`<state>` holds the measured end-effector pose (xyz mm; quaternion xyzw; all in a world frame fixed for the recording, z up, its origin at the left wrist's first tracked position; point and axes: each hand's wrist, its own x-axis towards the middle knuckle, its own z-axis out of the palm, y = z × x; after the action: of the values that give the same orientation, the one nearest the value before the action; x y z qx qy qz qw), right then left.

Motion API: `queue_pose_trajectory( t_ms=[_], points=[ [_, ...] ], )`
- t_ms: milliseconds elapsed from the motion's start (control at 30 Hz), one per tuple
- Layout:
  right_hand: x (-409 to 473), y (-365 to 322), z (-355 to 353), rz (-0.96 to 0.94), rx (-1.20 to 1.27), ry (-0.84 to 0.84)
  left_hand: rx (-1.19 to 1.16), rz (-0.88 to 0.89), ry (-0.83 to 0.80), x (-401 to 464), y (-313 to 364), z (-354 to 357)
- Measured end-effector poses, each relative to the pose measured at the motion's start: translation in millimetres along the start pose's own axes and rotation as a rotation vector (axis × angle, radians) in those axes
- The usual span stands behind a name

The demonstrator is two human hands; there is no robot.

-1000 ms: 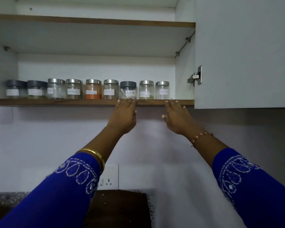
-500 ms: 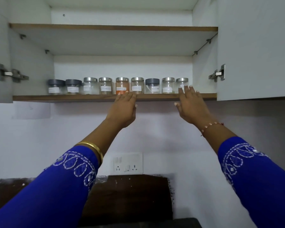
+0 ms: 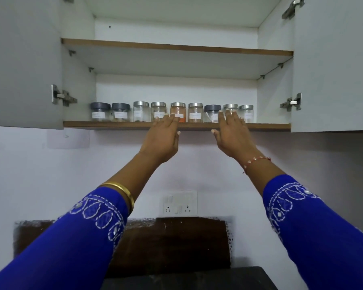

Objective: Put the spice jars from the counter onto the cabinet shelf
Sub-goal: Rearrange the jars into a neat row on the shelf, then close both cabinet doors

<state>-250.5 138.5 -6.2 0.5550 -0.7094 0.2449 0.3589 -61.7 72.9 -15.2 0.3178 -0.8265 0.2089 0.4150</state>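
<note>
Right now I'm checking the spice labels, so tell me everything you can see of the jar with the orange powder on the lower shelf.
The clear glass jar of orange powder stands upright, fifth from the left among nine on the brown-edged lower shelf. It has a shiny metal lid and a white label, unreadable here. The left hand, fingers straight, overlaps its lower front; contact cannot be confirmed.
</note>
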Motion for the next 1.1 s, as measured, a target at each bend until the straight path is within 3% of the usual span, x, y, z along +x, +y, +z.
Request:
queue_pose_trajectory(
  t_ms=[367,633,1100],
  points=[
    [-12.3,-76.1,-21.7,-0.157,0.100,0.015,0.034,-0.097,0.131,-28.8,-37.2,-80.2],
    [-25.4,-147.8,-35.7,-0.266,0.259,0.054,-0.094,-0.217,0.355,-65.8,-57.6,-145.0],
    [-19.9,-379.5,-101.2,-0.424,0.657,0.197,0.148,-0.159,0.570,-126.5,-155.2,-301.0]
  ],
)
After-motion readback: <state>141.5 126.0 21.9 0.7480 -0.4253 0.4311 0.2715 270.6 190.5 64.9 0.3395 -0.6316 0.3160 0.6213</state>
